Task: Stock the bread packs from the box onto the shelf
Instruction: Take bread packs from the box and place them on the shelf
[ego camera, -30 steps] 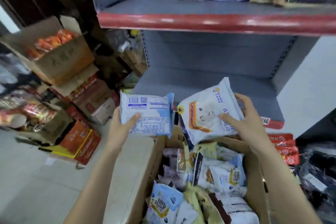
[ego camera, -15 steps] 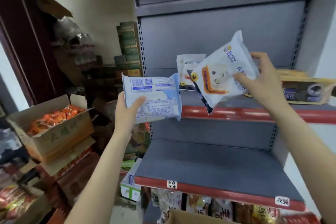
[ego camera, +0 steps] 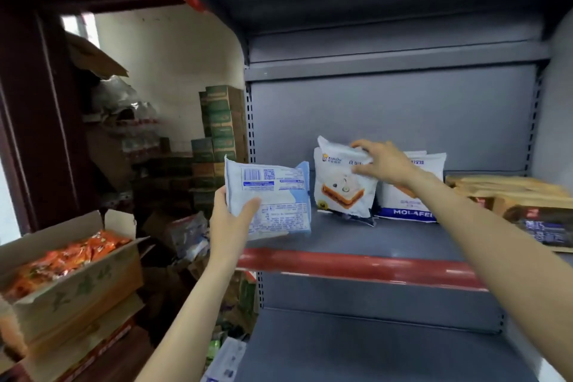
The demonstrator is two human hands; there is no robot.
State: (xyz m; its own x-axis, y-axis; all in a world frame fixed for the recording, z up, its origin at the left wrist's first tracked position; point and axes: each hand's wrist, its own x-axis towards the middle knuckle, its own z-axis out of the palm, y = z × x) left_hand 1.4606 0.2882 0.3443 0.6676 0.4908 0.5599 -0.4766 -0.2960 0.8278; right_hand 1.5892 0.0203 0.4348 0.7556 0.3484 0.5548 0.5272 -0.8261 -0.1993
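- While the right hand (ego camera: 383,161) pinched the toast pack (ego camera: 344,186) upright on the shelf (ego camera: 356,267), seating it flush seemed wise.
- Left hand (ego camera: 231,220) gripped the blue pack (ego camera: 273,198), waiting.

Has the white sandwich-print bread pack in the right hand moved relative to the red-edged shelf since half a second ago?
Yes. The white bread pack has gone from the air in front of the shelf edge to standing on it, beside the MOLAFEI pack; the right hand holds its top.
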